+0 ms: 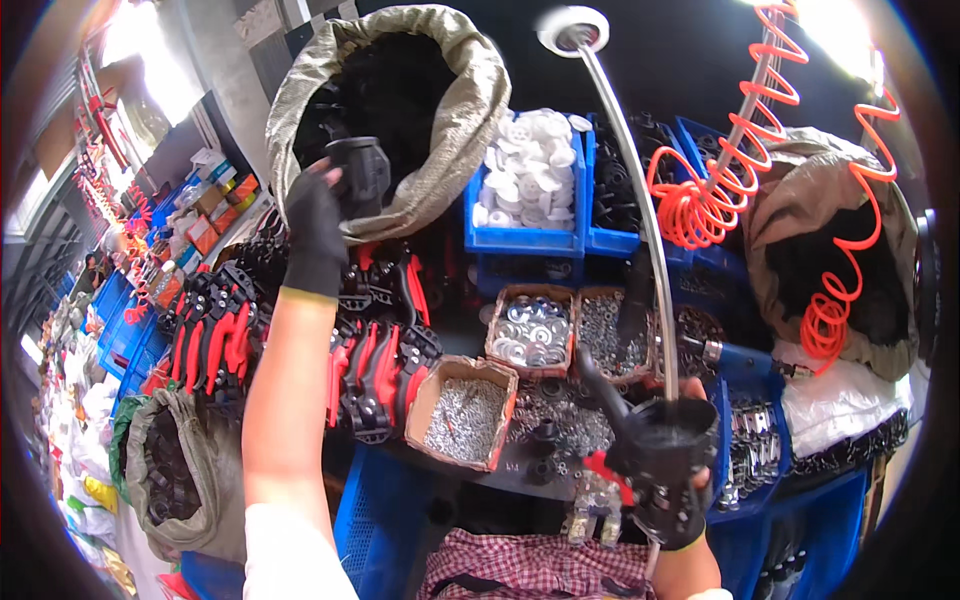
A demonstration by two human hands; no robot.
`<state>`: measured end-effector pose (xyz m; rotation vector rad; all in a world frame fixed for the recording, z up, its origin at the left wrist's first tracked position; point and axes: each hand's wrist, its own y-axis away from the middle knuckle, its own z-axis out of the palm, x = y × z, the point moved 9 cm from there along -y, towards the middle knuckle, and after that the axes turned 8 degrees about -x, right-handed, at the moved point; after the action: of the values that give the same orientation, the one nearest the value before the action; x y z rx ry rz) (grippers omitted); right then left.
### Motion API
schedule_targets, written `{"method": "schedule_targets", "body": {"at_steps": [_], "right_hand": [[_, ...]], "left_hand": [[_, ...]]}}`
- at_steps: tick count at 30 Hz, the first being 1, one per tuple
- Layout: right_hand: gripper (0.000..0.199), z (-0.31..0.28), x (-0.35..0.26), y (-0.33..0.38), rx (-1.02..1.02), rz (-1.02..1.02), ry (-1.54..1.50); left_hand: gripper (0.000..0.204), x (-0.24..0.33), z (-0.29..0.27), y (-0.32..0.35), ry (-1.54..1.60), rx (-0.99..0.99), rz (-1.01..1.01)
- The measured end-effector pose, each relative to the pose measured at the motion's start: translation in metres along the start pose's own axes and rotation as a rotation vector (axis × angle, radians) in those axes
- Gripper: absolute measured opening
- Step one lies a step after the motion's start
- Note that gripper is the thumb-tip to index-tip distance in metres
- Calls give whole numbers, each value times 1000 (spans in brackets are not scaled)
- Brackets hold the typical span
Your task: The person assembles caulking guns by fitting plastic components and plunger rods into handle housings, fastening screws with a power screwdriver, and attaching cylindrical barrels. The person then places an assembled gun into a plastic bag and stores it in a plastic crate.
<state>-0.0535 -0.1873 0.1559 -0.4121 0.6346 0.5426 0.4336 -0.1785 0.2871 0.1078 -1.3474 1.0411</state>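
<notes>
My left hand [318,235], in a black fingerless glove, is raised at the mouth of a woven sack [475,90]. Its fingers are closed on a black hollow plastic part [360,172]. Low on the right, my right hand [690,515] grips a black plastic housing [668,445] with a handle and a red lever, its round open end upward. A long metal rod [640,190] runs from that opening up to a white disc [573,30] at the top. Most of the right hand's fingers are hidden behind the housing.
Black-and-red handled parts [375,375] lie in piles around my left forearm. Cardboard boxes of washers [530,325] and small metal pieces [465,420] sit mid-bench. Behind stands a blue bin of white discs [530,170]. Orange coiled hoses [700,200] hang at right, near a blue power driver [745,358].
</notes>
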Motion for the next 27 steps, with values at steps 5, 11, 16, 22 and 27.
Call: {"method": "schedule_targets", "body": {"at_steps": [5,11,16,22,27], "right_hand": [[76,48,-1,-17,-207,-264,398],[60,91,0,0,-297,-638,1228],[60,74,0,17,-224,-624,1507],[55,39,5,29,-374,-347,1594],[30,-34,-86,-30,-421,-386,1634]], "left_hand": [[44,-73,110,286,1641,-13,-936],[56,-65,155,366,322,-521,-498],[59,-41,169,377,-508,-842,-23],[73,-70,158,423,132,-654,-738],[65,-117,124,495,292,-445,-799]]}}
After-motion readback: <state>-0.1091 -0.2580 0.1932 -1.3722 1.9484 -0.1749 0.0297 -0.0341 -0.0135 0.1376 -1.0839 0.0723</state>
